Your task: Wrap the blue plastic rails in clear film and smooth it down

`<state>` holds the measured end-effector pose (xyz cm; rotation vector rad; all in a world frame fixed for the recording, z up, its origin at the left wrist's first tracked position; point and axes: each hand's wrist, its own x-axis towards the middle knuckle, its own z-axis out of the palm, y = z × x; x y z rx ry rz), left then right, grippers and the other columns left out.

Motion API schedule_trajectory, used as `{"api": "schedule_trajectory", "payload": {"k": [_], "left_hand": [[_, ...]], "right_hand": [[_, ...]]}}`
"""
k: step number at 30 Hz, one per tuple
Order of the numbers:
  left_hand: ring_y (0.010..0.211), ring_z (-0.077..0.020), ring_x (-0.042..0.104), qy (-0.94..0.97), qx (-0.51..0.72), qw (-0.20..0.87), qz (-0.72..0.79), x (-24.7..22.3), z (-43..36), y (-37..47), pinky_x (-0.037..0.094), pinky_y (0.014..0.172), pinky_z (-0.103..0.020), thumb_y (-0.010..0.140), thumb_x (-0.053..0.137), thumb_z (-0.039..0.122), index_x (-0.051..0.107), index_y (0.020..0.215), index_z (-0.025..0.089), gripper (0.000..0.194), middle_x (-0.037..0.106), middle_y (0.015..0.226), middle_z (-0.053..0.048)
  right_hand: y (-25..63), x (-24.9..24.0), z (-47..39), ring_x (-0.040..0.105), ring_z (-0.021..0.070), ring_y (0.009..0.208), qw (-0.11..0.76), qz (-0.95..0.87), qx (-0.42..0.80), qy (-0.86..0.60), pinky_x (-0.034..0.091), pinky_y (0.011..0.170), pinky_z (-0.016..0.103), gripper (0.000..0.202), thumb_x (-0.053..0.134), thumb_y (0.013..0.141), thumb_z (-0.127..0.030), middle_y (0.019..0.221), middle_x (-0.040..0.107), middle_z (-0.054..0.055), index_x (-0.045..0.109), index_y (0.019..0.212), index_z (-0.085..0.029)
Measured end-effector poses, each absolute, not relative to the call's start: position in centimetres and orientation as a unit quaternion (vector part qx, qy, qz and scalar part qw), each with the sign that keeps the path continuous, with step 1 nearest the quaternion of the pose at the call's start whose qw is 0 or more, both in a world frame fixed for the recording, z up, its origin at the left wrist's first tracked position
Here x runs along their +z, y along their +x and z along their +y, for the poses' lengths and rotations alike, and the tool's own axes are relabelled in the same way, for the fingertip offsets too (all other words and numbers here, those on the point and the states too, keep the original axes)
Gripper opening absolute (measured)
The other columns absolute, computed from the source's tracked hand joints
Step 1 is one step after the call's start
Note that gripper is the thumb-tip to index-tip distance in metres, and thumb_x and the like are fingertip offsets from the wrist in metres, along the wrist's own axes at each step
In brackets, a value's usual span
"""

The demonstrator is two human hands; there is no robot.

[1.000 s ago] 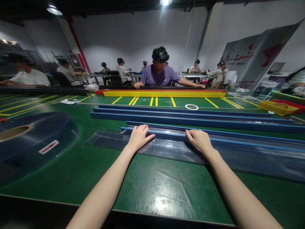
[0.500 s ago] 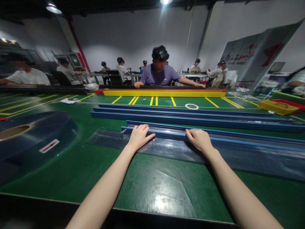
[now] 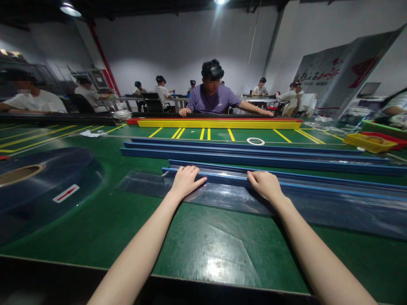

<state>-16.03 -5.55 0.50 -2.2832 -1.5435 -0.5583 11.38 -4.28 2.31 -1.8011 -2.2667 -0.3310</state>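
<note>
A long blue channel (image 3: 225, 176) lies across the table in front of me, running off to the right. My left hand (image 3: 187, 182) is near its left end, fingers curled over the near wall and thumb pointing right. Farther right, my right hand (image 3: 265, 184) grips the same wall with bent fingers; its fingertips are partly hidden. Under both hands spreads a strip of clear plastic film (image 3: 229, 201), flat on the green table and sticking out past the channel's left end. Behind lie more blue channels (image 3: 190, 155), parallel to the first.
A big roll of clear film (image 3: 73, 169) with a red-arrow label lies at left. A white ring (image 3: 255, 141), a yellow channel (image 3: 219, 124) and a yellow tray (image 3: 370, 143) are farther back. Across the table sits a co-worker (image 3: 213, 99), one hand beside the channels.
My hands stay at the same places on the blue channel. Only a very slight shift of the view shows.
</note>
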Motion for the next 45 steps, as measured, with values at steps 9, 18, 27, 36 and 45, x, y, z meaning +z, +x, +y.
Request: {"api": "schedule_trajectory", "payload": {"k": [9,18,27,36,45], "left_hand": [[0.083,-0.0214,0.051,-0.795,-0.184,0.176,-0.551,0.5,-5.5,-16.0,0.032,0.072,-0.034,0.082,0.037,0.051,0.056,0.082,0.019,0.037,0.061,0.087,-0.005],[0.087,-0.0211,0.050,-0.792,-0.195,0.171,-0.553,0.5,-5.5,-15.9,0.032,0.072,-0.032,0.081,0.041,0.050,0.054,0.084,0.019,0.033,0.057,0.089,-0.006],[0.082,-0.0189,0.050,-0.784,-0.242,0.160,-0.549,0.4,-5.4,-16.1,0.033,0.070,-0.030,0.078,0.048,0.050,0.051,0.078,0.019,0.032,0.056,0.082,-0.003],[0.080,-0.0179,0.052,-0.779,-0.257,0.156,-0.549,0.5,-5.2,-16.1,0.035,0.069,-0.029,0.075,0.052,0.050,0.051,0.073,0.020,0.030,0.057,0.077,-0.002],[0.077,-0.0176,0.053,-0.784,-0.240,0.163,-0.550,0.4,-4.9,-16.2,0.035,0.065,-0.027,0.075,0.051,0.051,0.051,0.068,0.019,0.033,0.058,0.073,-0.002]], "right_hand": [[11.2,2.5,-4.3,0.060,0.0164,0.066,0.088,-0.771,-0.115,-0.621,0.026,0.051,0.024,0.054,0.019,0.087,-0.040,0.072,0.067,0.006,0.063,0.064,-0.019],[11.1,2.4,-4.3,0.060,0.0158,0.068,0.096,-0.769,-0.112,-0.621,0.026,0.051,0.024,0.052,0.020,0.087,-0.039,0.074,0.067,0.006,0.063,0.066,-0.020],[11.2,1.8,-4.2,0.057,0.0139,0.066,0.161,-0.759,-0.143,-0.615,0.022,0.051,0.024,0.045,0.026,0.085,-0.037,0.074,0.066,0.004,0.061,0.063,-0.019],[11.4,1.7,-3.9,0.054,0.0116,0.057,0.175,-0.772,-0.198,-0.578,0.019,0.049,0.025,0.049,0.028,0.085,-0.039,0.064,0.064,0.005,0.061,0.057,-0.017],[11.4,1.5,-3.6,0.050,0.0098,0.047,0.176,-0.781,-0.222,-0.556,0.016,0.047,0.025,0.052,0.030,0.085,-0.038,0.054,0.062,0.005,0.060,0.049,-0.017]]}}
